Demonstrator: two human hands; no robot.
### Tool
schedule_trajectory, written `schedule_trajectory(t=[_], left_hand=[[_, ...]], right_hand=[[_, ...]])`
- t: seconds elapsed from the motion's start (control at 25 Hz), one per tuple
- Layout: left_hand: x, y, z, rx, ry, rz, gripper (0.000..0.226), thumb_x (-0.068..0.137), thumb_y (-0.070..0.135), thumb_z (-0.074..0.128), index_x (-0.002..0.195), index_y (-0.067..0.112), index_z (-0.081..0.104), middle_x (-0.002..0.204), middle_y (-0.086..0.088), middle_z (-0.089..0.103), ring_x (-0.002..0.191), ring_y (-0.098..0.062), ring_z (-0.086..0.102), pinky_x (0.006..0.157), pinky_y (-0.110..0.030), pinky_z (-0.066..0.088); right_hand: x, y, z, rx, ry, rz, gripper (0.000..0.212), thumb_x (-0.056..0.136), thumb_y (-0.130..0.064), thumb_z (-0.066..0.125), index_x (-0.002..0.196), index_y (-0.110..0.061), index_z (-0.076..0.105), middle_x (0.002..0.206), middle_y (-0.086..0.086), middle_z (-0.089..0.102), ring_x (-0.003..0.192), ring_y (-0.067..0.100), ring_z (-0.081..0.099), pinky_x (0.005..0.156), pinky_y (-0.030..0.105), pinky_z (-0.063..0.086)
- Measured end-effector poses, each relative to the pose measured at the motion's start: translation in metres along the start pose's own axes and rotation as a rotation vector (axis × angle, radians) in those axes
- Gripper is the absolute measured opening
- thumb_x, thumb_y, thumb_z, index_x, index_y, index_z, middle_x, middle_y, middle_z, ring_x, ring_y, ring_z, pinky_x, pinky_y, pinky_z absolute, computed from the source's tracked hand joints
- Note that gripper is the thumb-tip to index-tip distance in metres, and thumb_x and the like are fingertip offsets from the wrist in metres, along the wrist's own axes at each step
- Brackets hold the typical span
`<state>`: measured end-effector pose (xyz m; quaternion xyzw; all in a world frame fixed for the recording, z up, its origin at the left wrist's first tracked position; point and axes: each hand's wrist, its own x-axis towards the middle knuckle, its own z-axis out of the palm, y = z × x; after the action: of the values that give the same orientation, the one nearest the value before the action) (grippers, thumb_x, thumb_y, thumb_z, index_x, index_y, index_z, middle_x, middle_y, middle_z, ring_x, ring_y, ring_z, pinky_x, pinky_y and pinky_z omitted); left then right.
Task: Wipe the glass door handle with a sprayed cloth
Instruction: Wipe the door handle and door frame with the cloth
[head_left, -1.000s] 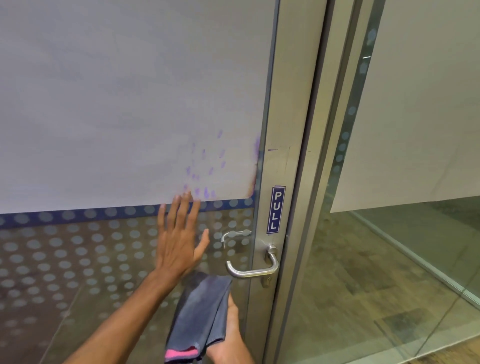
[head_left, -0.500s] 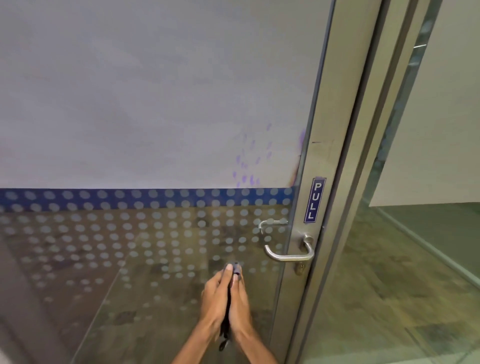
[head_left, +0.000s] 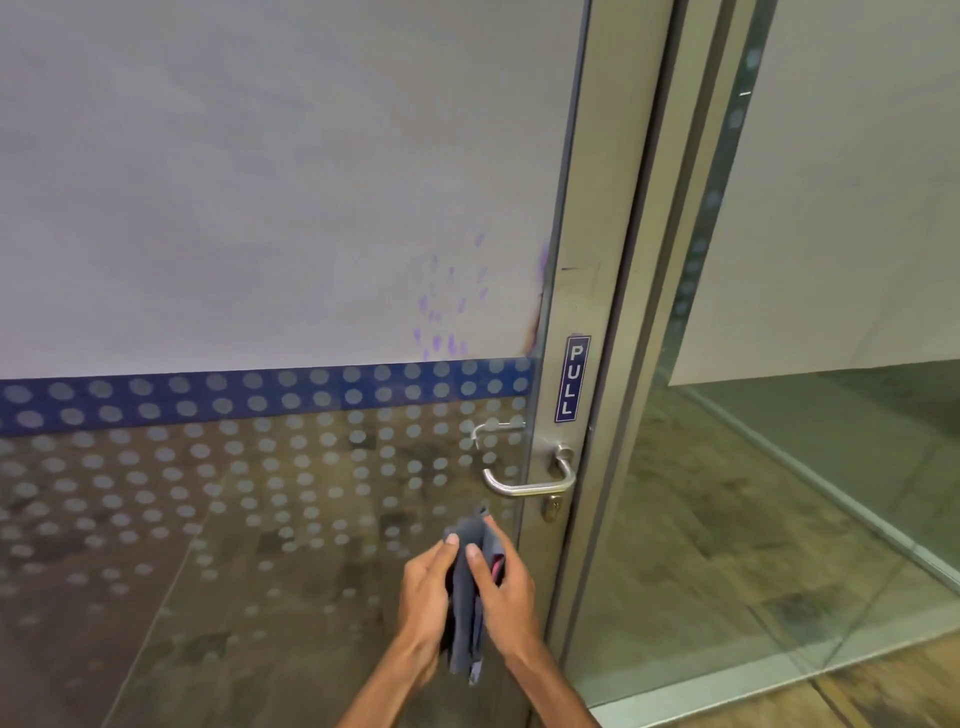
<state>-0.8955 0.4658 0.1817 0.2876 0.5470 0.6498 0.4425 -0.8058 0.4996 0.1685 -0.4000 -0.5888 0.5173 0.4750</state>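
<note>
A steel lever handle (head_left: 527, 486) juts from the metal stile of the glass door (head_left: 260, 493), just under a blue PULL sign (head_left: 571, 378). Below and left of the handle, a folded grey cloth (head_left: 466, 597) with a pink edge is sandwiched between my two hands. My left hand (head_left: 426, 587) grips its left side and my right hand (head_left: 501, 584) grips its right side, thumbs on top. The cloth's upper corner sticks up a short way beneath the handle, apart from it.
The door's upper half is covered by white film (head_left: 260, 182) with purple smudges (head_left: 447, 317) near the stile. A blue dotted band (head_left: 234, 397) runs across it. A fixed glass panel (head_left: 779, 493) stands to the right, with wood-look floor (head_left: 883, 686) below.
My left hand left the glass and came down onto the cloth beside my right hand. The cloth, first hanging loose from my right hand, is now folded and held between both hands.
</note>
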Motion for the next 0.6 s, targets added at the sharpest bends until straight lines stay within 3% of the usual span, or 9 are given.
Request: schedule_trajectory(t=[0.08,0.16,0.28,0.4,0.48,0.6], left_hand=[[-0.001,0.002,0.008,0.020,-0.035,-0.005,0.031,0.098,0.026,0.050,0.091,0.011,0.075,0.084,-0.014,0.076,0.080,-0.026,0.074,0.066,-0.035,0.056],[-0.005,0.007,0.015,0.057,-0.088,0.002,0.029,0.099,0.030,0.048,0.092,0.013,0.070,0.080,-0.005,0.077,0.071,-0.015,0.073,0.056,-0.026,0.057],[-0.009,0.016,0.030,0.127,-0.114,0.033,0.025,0.100,0.032,0.046,0.090,0.020,0.066,0.078,0.004,0.073,0.071,-0.008,0.070,0.061,-0.024,0.055],[-0.022,0.027,0.065,0.103,-0.207,-0.026,0.033,0.100,0.024,0.048,0.080,0.016,0.073,0.079,-0.004,0.074,0.081,-0.019,0.067,0.078,-0.035,0.051],[-0.033,0.036,0.088,0.182,-0.313,0.001,0.038,0.100,0.023,0.047,0.076,0.017,0.075,0.075,0.001,0.075,0.082,-0.018,0.067,0.082,-0.035,0.051],[-0.052,0.047,0.122,0.394,-0.564,0.064,0.036,0.101,0.028,0.045,0.086,0.006,0.070,0.075,-0.001,0.069,0.075,-0.014,0.062,0.074,-0.032,0.048]], right_hand=[[0.005,-0.004,-0.024,0.119,0.074,0.022,0.025,0.097,-0.008,0.052,0.118,-0.010,0.064,0.122,0.007,0.067,0.117,0.020,0.060,0.099,0.026,0.047],[0.008,-0.008,-0.059,0.188,0.159,0.069,0.020,0.096,-0.003,0.051,0.101,-0.007,0.070,0.105,0.014,0.072,0.104,0.029,0.066,0.091,0.034,0.050],[0.007,-0.011,-0.118,0.268,0.223,0.128,0.018,0.093,0.000,0.052,0.092,-0.002,0.070,0.098,0.022,0.072,0.093,0.033,0.065,0.087,0.041,0.050],[-0.002,-0.015,-0.177,0.235,0.199,0.128,0.022,0.090,0.010,0.050,0.086,-0.002,0.068,0.084,0.016,0.071,0.084,0.028,0.062,0.076,0.031,0.051],[-0.012,-0.022,-0.219,0.202,0.144,0.130,0.024,0.087,0.015,0.050,0.084,-0.002,0.067,0.076,0.006,0.073,0.078,0.023,0.061,0.067,0.019,0.051],[-0.029,-0.045,-0.268,0.090,-0.058,0.074,0.021,0.085,0.007,0.063,0.105,0.000,0.062,0.098,0.011,0.074,0.089,0.015,0.068,0.076,0.014,0.052]])
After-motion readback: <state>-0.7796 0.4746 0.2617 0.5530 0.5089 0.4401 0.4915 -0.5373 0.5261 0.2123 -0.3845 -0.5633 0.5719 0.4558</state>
